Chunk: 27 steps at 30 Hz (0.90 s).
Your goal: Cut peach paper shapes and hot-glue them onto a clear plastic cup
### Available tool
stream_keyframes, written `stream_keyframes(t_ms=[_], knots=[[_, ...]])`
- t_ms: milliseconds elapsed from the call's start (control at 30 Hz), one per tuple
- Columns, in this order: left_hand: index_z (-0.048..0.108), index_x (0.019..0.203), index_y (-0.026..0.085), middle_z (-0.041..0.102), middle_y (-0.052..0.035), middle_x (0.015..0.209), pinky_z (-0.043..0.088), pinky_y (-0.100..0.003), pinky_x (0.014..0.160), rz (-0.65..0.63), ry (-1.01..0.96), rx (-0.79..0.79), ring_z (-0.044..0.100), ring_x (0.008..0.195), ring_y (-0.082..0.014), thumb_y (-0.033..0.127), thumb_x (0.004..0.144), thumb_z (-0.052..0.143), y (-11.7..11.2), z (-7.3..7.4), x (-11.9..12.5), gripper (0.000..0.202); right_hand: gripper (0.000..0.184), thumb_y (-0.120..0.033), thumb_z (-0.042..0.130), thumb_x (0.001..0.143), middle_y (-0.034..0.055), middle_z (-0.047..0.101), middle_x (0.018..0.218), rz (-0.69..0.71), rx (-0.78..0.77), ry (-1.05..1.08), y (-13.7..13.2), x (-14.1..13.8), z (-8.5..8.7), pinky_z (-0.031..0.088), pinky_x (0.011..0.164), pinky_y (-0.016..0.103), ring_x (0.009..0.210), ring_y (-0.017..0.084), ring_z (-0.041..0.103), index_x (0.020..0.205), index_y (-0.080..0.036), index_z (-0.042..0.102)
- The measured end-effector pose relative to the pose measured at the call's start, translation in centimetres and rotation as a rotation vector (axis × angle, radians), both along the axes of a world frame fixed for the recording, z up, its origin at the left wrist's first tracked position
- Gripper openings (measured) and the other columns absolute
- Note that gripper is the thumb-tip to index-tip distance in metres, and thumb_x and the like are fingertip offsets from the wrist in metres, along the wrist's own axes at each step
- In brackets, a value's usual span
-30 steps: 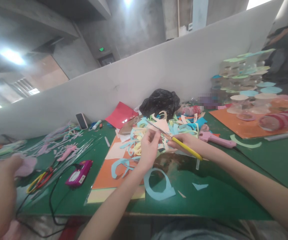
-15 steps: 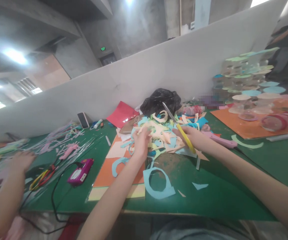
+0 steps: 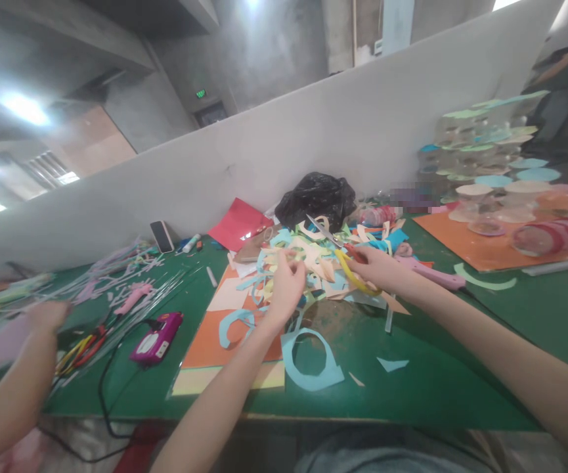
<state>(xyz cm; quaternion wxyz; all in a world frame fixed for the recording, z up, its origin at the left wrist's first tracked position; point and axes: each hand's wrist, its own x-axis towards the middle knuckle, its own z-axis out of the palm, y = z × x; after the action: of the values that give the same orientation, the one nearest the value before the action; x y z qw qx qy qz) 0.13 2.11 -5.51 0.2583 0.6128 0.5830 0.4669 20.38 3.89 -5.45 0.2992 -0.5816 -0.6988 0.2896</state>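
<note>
My right hand [image 3: 379, 268] grips yellow-handled scissors [image 3: 339, 251], their blades pointing up and left over a heap of coloured paper scraps [image 3: 313, 259]. My left hand [image 3: 286, 282] reaches into the same heap with its fingers curled and pinched on a pale scrap. A light blue paper ring cut-out [image 3: 310, 358] lies on the green table [image 3: 436, 381] just below my hands. Orange and yellow sheets [image 3: 209, 348] lie under my left forearm.
A pink glue gun [image 3: 429, 274] lies right of my hand, a magenta device [image 3: 158, 338] with a black cord to the left. A black bag [image 3: 318, 197], a red sheet [image 3: 237, 223] and a phone [image 3: 160, 236] lean near the white partition. Another person's arm [image 3: 15, 387] works at far left.
My right hand has lowered the scissors from upright to a flatter tilt over the heap. My left hand has dropped the piece it held and moved into the scraps.
</note>
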Motion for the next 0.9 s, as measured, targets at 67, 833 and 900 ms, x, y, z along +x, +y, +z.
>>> stream_keyframes(t_ms=[67, 833, 900], knots=[[0.047, 0.103, 0.021, 0.056, 0.0031, 0.071, 0.043, -0.028, 0.067, -0.03, 0.132, 0.107, 0.054, 0.065, -0.0134, 0.023, 0.088, 0.047, 0.1, -0.3, 0.1, 0.015, 0.029, -0.038, 0.054, 0.083, -0.0041, 0.045, 0.058, -0.003, 0.011, -0.005, 0.0, 0.0, 0.1, 0.03, 0.051, 0.025, 0.055, 0.012, 0.046, 0.065, -0.022, 0.037], [0.052, 0.121, 0.02, 0.067, -0.003, 0.091, 0.047, -0.028, 0.074, -0.347, 0.222, 0.11, 0.06, 0.078, -0.015, 0.028, 0.092, 0.047, 1.5, -1.8, 1.2, 0.03, 0.016, -0.035, 0.056, 0.078, -0.0016, 0.054, 0.067, 0.002, 0.007, 0.064, -0.7, -0.9, -0.3, 0.034, 0.054, 0.024, 0.06, 0.013, 0.049, 0.076, -0.02, 0.05], [0.06, 0.112, 0.019, 0.069, -0.0043, 0.09, 0.047, -0.03, 0.078, -0.392, 0.319, 0.144, 0.062, 0.081, -0.0173, 0.03, 0.093, 0.046, 1.3, -1.8, 1.5, 0.025, 0.017, -0.036, 0.057, 0.077, -0.0004, 0.057, 0.07, -0.008, 0.003, 0.072, -0.6, -0.8, -0.4, 0.036, 0.055, 0.024, 0.062, 0.014, 0.051, 0.079, -0.019, 0.053]])
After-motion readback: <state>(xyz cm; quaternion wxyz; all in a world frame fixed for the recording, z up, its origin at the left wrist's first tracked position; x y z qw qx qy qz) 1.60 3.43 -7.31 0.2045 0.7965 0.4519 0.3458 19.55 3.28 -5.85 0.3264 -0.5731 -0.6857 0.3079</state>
